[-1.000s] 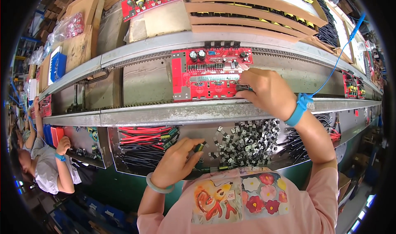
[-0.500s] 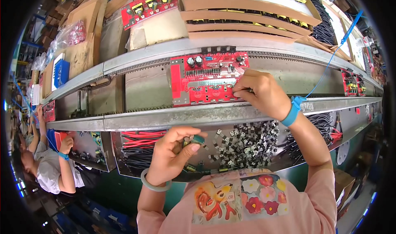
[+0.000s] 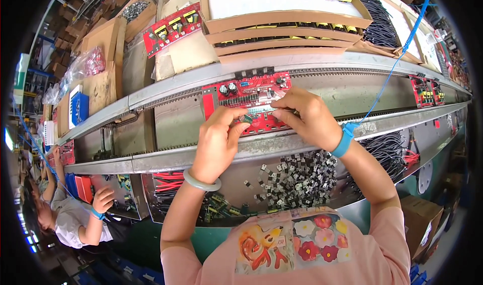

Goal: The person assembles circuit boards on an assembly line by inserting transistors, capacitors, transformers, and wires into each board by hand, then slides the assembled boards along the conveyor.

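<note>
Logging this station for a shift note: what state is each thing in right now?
Left hand: on the board, pinching a small part.
Right hand: fingers pressed on the board.
Red board: flat on the conveyor rails, partly populated.
Black parts: loose heap in the tray.
Blue wrist strap: on the right wrist, cord attached.
Bangle: on the left wrist.
Cardboard trays: stacked, open.

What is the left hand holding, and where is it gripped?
The left hand pinches a small dark part between thumb and fingertips, over the red circuit board.
</note>
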Action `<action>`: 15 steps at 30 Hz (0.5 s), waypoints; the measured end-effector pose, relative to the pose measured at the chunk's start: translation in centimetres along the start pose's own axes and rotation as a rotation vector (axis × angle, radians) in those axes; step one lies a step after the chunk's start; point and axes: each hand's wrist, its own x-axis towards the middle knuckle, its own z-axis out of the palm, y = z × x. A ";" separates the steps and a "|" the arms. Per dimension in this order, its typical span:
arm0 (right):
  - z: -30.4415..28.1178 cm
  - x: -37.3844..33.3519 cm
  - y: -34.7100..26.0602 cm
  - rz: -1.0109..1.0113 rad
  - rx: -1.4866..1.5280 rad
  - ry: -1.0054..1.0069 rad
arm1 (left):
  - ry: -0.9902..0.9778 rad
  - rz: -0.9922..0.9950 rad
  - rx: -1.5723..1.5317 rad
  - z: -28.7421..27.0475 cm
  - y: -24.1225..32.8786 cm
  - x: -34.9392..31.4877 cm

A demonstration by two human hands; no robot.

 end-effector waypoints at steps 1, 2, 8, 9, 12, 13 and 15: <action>-0.2 0.1 -0.2 0.001 0.001 0.003 | -0.006 0.005 0.016 0.0 0.0 0.1; -0.6 0.0 -0.3 0.016 0.022 0.022 | -0.015 0.011 0.035 0.1 0.2 0.2; -1.6 -1.0 -0.3 0.030 0.050 0.035 | -0.057 -0.021 0.055 0.1 0.4 0.2; -1.6 -1.1 -0.2 0.038 0.065 0.032 | -0.062 -0.020 0.055 0.1 0.4 0.2; -2.1 -1.3 -0.3 0.078 0.065 0.038 | -0.073 -0.046 0.067 0.1 0.6 0.2; -2.0 -1.4 -0.1 0.080 0.067 0.040 | -0.073 -0.055 0.071 0.2 0.7 0.2; -1.9 -1.5 0.0 0.241 0.208 -0.006 | -0.073 -0.066 0.077 0.4 0.6 0.2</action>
